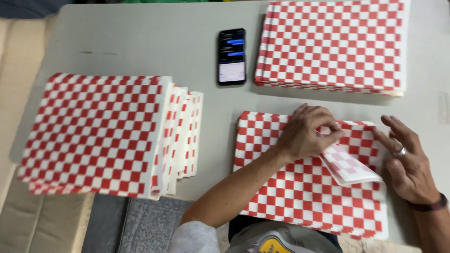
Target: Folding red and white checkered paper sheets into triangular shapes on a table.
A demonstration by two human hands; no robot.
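The grey worktop [140,42] carries three lots of red-and-white checked paper: a fanned pile [93,136] at left, a squared stack [333,42] at the far right, and a near stack [304,197] before the person. A dark phone [231,56] lies between them, screen up. The left hand [307,133] has its grip pinched together on a folded sheet [349,166], lifting it off the near stack. The right hand [408,161] rests spread open at the stack's edge, likely steadying it.
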